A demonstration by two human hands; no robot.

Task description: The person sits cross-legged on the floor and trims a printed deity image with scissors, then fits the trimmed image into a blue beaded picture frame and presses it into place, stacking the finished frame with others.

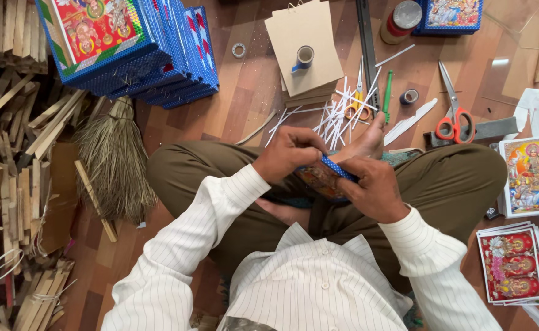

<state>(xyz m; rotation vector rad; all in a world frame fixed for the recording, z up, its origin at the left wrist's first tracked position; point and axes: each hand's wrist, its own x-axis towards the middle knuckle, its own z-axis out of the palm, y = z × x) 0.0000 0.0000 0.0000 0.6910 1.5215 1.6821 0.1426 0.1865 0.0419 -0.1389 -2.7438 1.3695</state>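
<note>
The person sits cross-legged on a wooden floor (233,104), and both hands meet over the lap on a small picture frame (321,178) edged with blue dotted tape. The left hand (288,153) curls over the frame's upper left, its fingers bent and pressed down on the blue edge. The right hand (374,187) grips the frame's right side, fingers folded around it, thumb on top of the taped border. The 2 hands sit just beside each other, nearly touching, with the frame between them and tilted toward the person.

Just beyond the hands lies a scatter of thin white strips (343,110), and among them yellow-handled scissors (358,101) and a green pen (387,92). Beyond those, a brown card sheet (306,37) carries a roll of blue tape (304,57). Farther to the right of the hands rest red-handled scissors (456,119), and past them a colourful printed picture (533,175). Near the right elbow sits a stack of red printed cards (512,263). Well beyond the left hand is a stack of blue finished frames (134,49). To the left of the left arm lie a straw broom (116,159) and piles of wooden slats (12,122).
</note>
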